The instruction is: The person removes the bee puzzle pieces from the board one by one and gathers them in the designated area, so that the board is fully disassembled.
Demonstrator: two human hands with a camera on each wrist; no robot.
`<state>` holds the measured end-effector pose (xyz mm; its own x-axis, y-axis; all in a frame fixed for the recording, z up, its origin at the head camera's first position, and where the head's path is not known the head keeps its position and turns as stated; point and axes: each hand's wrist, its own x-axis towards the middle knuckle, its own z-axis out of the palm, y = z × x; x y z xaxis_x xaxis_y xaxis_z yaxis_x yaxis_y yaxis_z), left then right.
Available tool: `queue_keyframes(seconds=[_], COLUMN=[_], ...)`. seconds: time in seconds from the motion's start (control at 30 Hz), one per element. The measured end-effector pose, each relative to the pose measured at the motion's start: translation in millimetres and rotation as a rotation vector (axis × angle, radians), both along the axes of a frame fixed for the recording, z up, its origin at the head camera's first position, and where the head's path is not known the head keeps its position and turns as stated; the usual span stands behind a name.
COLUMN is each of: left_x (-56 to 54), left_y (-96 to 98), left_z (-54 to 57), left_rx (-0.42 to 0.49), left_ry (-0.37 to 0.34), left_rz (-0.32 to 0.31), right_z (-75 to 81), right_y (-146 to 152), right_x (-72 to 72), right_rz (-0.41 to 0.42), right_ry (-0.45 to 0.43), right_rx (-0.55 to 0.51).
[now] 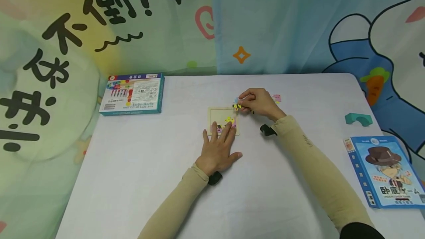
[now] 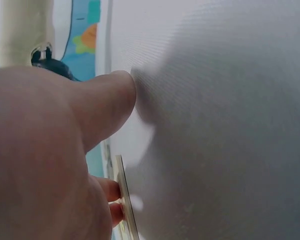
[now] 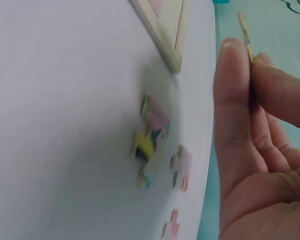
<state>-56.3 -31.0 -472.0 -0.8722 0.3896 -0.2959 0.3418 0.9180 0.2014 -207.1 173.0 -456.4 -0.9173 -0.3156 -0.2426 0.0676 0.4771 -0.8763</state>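
Observation:
A small square wooden puzzle tray [image 1: 215, 113] lies on the white table, with several colourful pieces [image 1: 230, 120] along its near side. My left hand [image 1: 217, 154] is spread flat, its fingertips resting on the near part of the tray and partly covering those pieces. Over the tray's far right corner, my right hand [image 1: 260, 102] pinches a yellow, black and blue puzzle piece [image 1: 236, 105] between thumb and fingers. The right wrist view shows that piece [image 3: 246, 37] edge-on, raised off the table. Loose puzzle pieces [image 3: 155, 117] lie beneath this hand, and a pink piece [image 1: 277, 99] lies beyond it.
A flat box [image 1: 131, 97] with a teal edge lies at the back left of the table. On the right are a teal arch-shaped block [image 1: 358, 119] and a blue box [image 1: 388, 172] with a hatted cartoon figure. A printed curtain [image 1: 272, 21] hangs behind the table.

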Motion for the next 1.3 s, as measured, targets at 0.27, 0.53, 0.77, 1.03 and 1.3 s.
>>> queue_keyframes(seconds=[0.27,0.53,0.77,1.03,1.3], left_x=[0.2,-0.8,-0.6,-1.1,0.2], left_y=[-0.5,-0.7,-0.2,0.1,0.8], left_z=[4.1,4.5,4.0,4.6,7.1], left_rx=[0.005,0.022,0.028,0.029,0.018], left_ry=[-0.014,-0.027,-0.026,-0.03,-0.027], left_rz=[-0.005,-0.003,-0.002,-0.002,-0.003], right_z=[-4.2,-6.3,-6.4,-11.3,-14.5], right_y=[25,51,66,79,88], right_x=[4.3,10.5,16.1,24.6,31.1], right_rz=[-0.098,-0.153,-0.203,-0.222,-0.213], right_ry=[-0.025,-0.032,-0.055,-0.095,-0.08], right_rx=[-0.094,-0.06,-0.07,-0.095,-0.056])
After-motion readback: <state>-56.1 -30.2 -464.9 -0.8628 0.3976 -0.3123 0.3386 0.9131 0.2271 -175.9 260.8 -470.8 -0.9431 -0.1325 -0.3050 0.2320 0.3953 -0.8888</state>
